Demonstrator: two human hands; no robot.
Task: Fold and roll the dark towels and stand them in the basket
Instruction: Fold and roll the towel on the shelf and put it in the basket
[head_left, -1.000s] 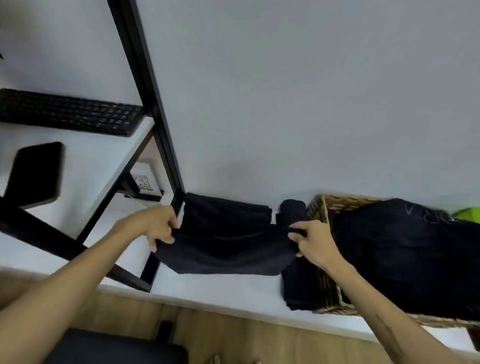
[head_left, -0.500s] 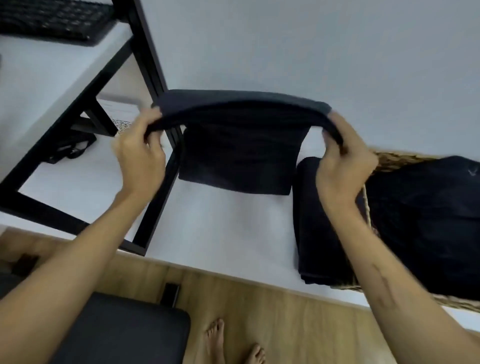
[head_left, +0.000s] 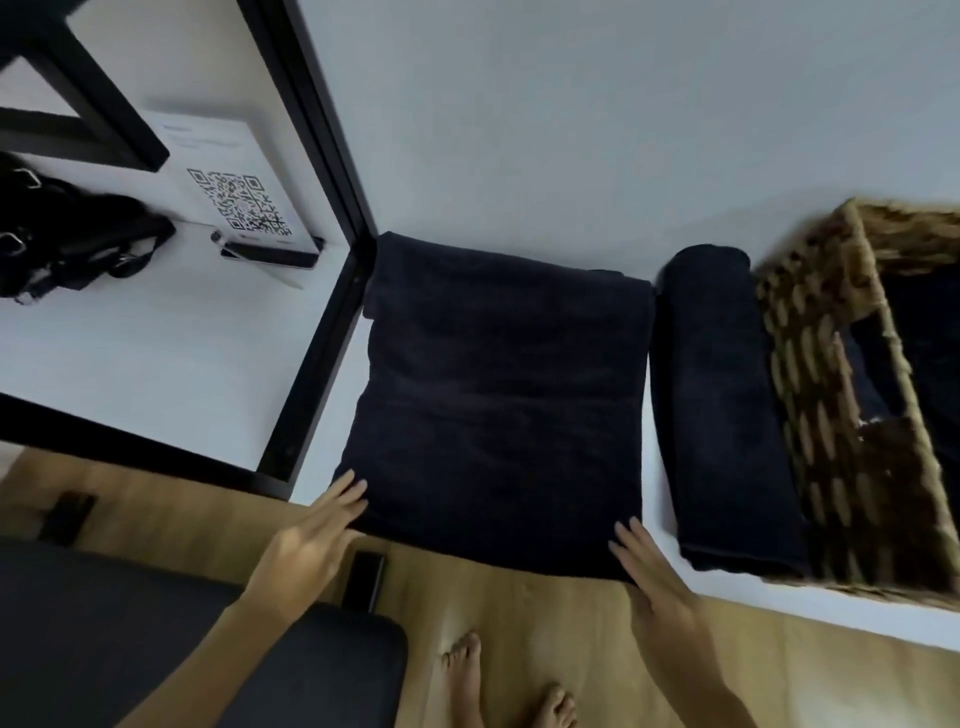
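Your left hand (head_left: 306, 540) sits at the lower middle-left of the frame, fingers straight and slightly spread, their tips resting on the near left corner of the folded towel (head_left: 498, 400). Your right hand (head_left: 654, 582) is at the lower middle-right, fingers also straight and close together, touching the towel's near right corner. Neither hand grips anything.

The towel lies flat in the centre of the frame on the white table (head_left: 171, 353), its near edge hanging just over the table's front edge and its far edge up against the wall. Just to its right lies a second dark towel (head_left: 722, 405), folded narrow with its far end rolled, between the flat towel and the basket (head_left: 810, 415). The wicker basket stands at the right edge of the frame, touching that second towel, with dark cloth inside it.

A black frame post (head_left: 322, 332) runs down just left of the flat towel. In the upper left stand a QR card (head_left: 234, 197) and a black bag (head_left: 67, 244). A dark seat (head_left: 156, 639) fills the lower left, and your bare feet (head_left: 467, 675) show at the bottom.
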